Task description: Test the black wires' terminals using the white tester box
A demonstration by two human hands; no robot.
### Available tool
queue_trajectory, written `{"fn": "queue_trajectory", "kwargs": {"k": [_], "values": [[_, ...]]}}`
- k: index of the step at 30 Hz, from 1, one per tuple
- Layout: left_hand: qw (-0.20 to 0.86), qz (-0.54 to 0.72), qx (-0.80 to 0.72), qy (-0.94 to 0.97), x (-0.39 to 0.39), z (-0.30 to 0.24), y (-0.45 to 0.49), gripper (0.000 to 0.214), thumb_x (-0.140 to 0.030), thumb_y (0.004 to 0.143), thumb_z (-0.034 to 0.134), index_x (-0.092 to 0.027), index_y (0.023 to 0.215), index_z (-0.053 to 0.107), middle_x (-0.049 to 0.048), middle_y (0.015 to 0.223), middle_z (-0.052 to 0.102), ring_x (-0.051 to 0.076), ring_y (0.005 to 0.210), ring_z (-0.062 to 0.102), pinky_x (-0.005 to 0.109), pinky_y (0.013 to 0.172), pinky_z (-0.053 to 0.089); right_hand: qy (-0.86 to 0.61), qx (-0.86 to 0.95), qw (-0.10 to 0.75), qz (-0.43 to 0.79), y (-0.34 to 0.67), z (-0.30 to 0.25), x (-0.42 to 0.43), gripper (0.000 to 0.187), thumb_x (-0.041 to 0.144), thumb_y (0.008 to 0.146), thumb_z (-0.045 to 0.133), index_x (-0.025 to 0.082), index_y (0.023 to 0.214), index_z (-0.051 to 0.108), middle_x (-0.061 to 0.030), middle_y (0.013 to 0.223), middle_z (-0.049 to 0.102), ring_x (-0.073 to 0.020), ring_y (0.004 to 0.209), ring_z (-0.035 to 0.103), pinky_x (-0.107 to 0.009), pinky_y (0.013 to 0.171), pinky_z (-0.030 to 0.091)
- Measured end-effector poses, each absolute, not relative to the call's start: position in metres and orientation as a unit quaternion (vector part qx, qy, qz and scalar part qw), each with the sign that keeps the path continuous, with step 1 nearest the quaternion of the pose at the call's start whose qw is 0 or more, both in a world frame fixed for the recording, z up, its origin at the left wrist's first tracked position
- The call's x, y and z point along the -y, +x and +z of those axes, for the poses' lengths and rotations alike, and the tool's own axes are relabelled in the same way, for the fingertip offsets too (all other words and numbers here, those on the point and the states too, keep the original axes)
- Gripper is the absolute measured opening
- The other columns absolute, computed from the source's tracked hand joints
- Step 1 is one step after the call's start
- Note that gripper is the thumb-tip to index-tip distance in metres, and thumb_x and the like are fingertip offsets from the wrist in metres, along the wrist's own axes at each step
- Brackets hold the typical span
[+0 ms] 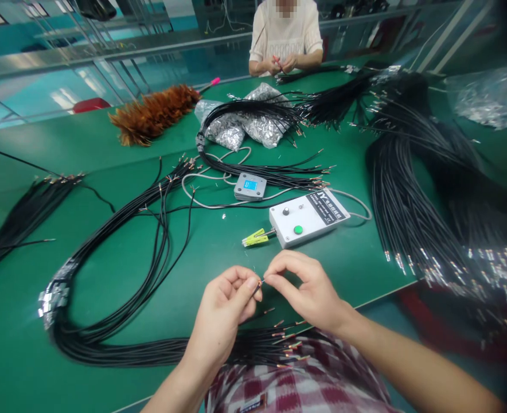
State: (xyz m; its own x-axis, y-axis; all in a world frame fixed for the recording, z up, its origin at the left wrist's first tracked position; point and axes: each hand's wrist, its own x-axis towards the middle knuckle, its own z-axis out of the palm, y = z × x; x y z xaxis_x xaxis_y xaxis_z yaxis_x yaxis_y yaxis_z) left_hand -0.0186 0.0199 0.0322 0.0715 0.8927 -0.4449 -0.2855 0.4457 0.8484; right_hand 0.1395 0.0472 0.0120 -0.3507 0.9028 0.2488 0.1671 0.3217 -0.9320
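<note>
My left hand (230, 298) pinches a black cable (257, 287) close to its stripped end, where a little copper colour shows. The fingertips of my right hand (303, 284) are pressed together on the thin wire tip at that same end. Below both hands, a bundle of black cables (141, 351) runs toward my checked shirt, its bare ends fanned out at the right. The bundle curves round at the left, where silvery labels (58, 295) wrap it. Just beyond my hands stands a white control box (309, 218) with a green button, a knob and a yellow-green clip (256, 237).
A small grey box with a blue label (250, 186) lies behind the control box. Farther back are bags of silvery pieces (264, 123) and a brown feather duster (154, 112). Thick black cable bundles (395, 189) hang over the right edge. A co-worker (285, 40) sits opposite.
</note>
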Motion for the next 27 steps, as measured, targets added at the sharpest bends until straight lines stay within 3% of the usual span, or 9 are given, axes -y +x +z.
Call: {"fn": "queue_trajectory", "kwargs": {"k": [6,12,19,24,27], "values": [[0.633,0.463,-0.542,0.301,-0.021,0.029,-0.029,0.030,-0.034,0.075,0.076,-0.010,0.073,0.058,-0.0020,0.061,0.058,-0.002,0.040,0.031,0.014,0.042,0.017,-0.467,0.573,0.502,0.448,0.157,0.012,-0.059,0.016,0.026,0.091,0.056,0.020,0.077,0.057,0.0040,0.065,0.054,-0.0101,0.056,0.053,-0.023,0.057,0.043],[0.679,0.442,-0.494,0.316,-0.021,0.033,-0.022,0.026,-0.034,0.080,0.071,-0.012,0.080,0.057,-0.0010,0.063,0.060,0.000,0.041,0.033,0.015,0.042,0.019,-0.415,0.638,0.399,0.511,0.144,0.007,-0.047,0.012,0.026,0.092,0.055,0.019,0.092,0.065,0.0004,0.079,0.063,-0.0114,0.067,0.058,-0.025,0.066,0.045],[0.683,0.394,-0.488,0.375,-0.015,0.030,-0.029,0.029,-0.040,0.084,0.065,-0.014,0.095,0.059,0.0001,0.068,0.063,0.005,0.046,0.046,0.017,0.044,0.032,-0.419,0.591,0.408,0.555,0.133,0.011,-0.047,0.014,0.025,0.089,0.058,0.018,0.077,0.061,0.0034,0.066,0.058,-0.0097,0.061,0.053,-0.023,0.060,0.042],[0.618,0.364,-0.553,0.423,-0.009,0.030,-0.031,0.025,-0.036,0.082,0.065,-0.012,0.077,0.060,-0.0013,0.055,0.060,0.005,0.039,0.047,0.017,0.041,0.034,-0.423,0.567,0.432,0.559,0.138,0.009,-0.045,0.016,0.029,0.093,0.053,0.019,0.087,0.064,0.0014,0.074,0.064,-0.0097,0.060,0.056,-0.023,0.061,0.045],[0.593,0.385,-0.577,0.409,-0.008,0.033,-0.027,0.023,-0.035,0.077,0.067,-0.013,0.075,0.059,-0.0019,0.053,0.060,0.006,0.036,0.047,0.017,0.038,0.035,-0.432,0.608,0.444,0.497,0.142,0.005,-0.040,0.018,0.029,0.096,0.050,0.020,0.094,0.065,-0.0004,0.079,0.066,-0.0114,0.066,0.060,-0.026,0.065,0.046]]}}
